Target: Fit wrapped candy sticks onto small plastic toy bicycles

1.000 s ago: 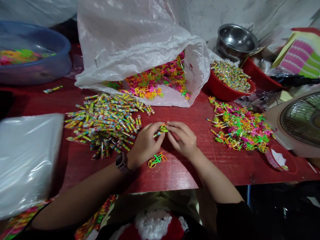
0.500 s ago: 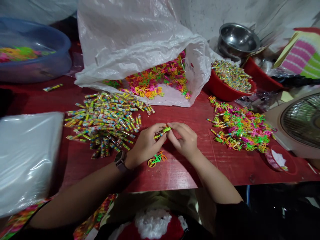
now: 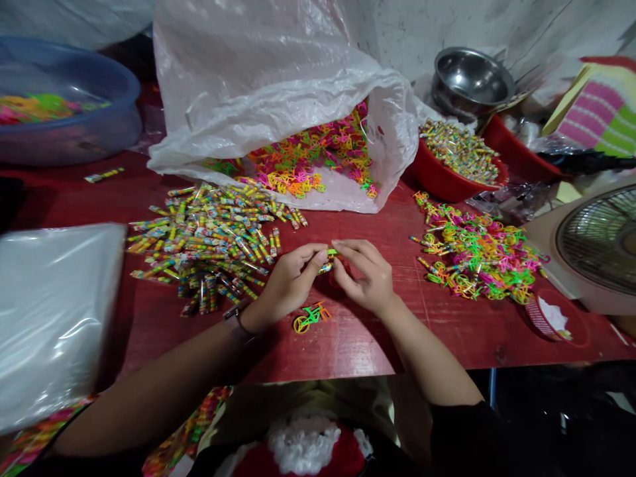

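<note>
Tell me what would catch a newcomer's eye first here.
A white plastic sack slumps open at the back of the red table, full of bright plastic bicycle-shaped pieces. In front of it, a heap of colourful wrapped sticks lies to the left and a loose pile of neon bicycle pieces to the right. Between them, the left hand and right hand meet over a small wrapped stick.

Two hands (image 3: 291, 281) (both bare), one electric fan (image 3: 603, 238).
</note>
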`<state>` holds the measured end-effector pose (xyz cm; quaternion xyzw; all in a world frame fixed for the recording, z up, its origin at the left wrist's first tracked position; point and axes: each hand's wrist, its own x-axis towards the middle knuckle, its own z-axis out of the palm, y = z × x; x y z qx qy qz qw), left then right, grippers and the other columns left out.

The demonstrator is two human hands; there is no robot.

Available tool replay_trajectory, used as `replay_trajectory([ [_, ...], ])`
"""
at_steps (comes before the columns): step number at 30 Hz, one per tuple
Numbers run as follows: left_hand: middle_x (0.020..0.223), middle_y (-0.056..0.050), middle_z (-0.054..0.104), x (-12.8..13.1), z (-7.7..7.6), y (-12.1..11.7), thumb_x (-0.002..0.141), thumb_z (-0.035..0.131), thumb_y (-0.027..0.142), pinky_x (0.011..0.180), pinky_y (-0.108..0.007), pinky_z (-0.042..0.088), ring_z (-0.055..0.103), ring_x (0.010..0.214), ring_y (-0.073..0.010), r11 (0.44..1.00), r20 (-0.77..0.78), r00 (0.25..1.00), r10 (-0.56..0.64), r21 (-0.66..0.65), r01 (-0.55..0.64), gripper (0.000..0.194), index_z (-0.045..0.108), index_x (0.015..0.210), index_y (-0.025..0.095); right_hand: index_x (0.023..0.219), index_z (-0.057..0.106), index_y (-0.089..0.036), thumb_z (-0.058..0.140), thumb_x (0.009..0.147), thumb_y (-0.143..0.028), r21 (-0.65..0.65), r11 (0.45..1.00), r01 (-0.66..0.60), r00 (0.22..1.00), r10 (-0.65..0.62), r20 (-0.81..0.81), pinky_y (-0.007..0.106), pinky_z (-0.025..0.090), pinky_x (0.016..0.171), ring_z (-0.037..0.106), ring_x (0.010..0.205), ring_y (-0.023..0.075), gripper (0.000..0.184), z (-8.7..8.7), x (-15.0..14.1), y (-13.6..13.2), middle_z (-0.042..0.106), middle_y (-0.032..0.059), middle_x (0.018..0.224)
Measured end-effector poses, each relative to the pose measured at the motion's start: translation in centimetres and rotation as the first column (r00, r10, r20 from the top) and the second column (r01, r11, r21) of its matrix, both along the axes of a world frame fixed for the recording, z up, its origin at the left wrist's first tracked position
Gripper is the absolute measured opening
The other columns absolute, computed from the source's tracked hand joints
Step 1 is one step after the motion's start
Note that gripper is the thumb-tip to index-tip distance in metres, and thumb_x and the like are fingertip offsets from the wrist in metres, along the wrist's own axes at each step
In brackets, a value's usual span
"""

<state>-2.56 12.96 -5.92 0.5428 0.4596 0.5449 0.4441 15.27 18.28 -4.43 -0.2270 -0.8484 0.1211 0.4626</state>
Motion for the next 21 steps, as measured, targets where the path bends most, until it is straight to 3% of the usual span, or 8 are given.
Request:
replay_trajectory([
  [10, 0.109, -0.009, 0.077, -0.33, 0.36, 0.12, 0.101, 0.055, 0.052, 0.093, -0.033, 0.053, 0.069, 0.097, -0.0222, 0.994, 0.068, 0.992, -0.105, -0.036, 0.107, 0.046, 0.074, 0.119, 0.015, 0.133, 0.072, -0.032, 0.062, 0.099, -0.018, -0.075, 0.994, -0.08, 0.997, 0.08, -0.006, 0.038, 0.06, 0.085, 0.07, 0.096, 0.0193, 0.038, 0.55, 0.74, 0.59, 0.075, 0.0063, 0.106],
  [18, 0.107, -0.01, 0.078, -0.33, 0.79, 0.36, 0.093, 0.069, 0.051, 0.09, -0.031, 0.053, 0.07, 0.097, -0.0219, 0.98, 0.176, 0.972, -0.157, -0.091, 0.174, 0.043, 0.077, 0.111, 0.013, 0.132, 0.072, -0.034, 0.063, 0.099, -0.019, -0.114, 0.988, -0.108, 0.994, 0.108, -0.008, 0.038, 0.058, 0.084, 0.068, 0.095, 0.0196, 0.038, 0.15, 0.66, 0.52, 0.072, 0.0063, 0.104],
  [21, 0.108, -0.01, 0.078, -0.46, 0.79, 0.5, 0.093, 0.069, 0.049, 0.093, -0.032, 0.053, 0.07, 0.099, -0.0219, 0.985, 0.166, 0.977, -0.131, -0.09, 0.148, 0.04, 0.077, 0.11, 0.014, 0.134, 0.07, -0.033, 0.061, 0.099, -0.021, -0.179, 0.978, -0.105, 0.994, 0.105, -0.01, 0.04, 0.058, 0.089, 0.068, 0.101, 0.0208, 0.038, 0.47, 0.65, 0.36, 0.071, 0.0071, 0.11],
])
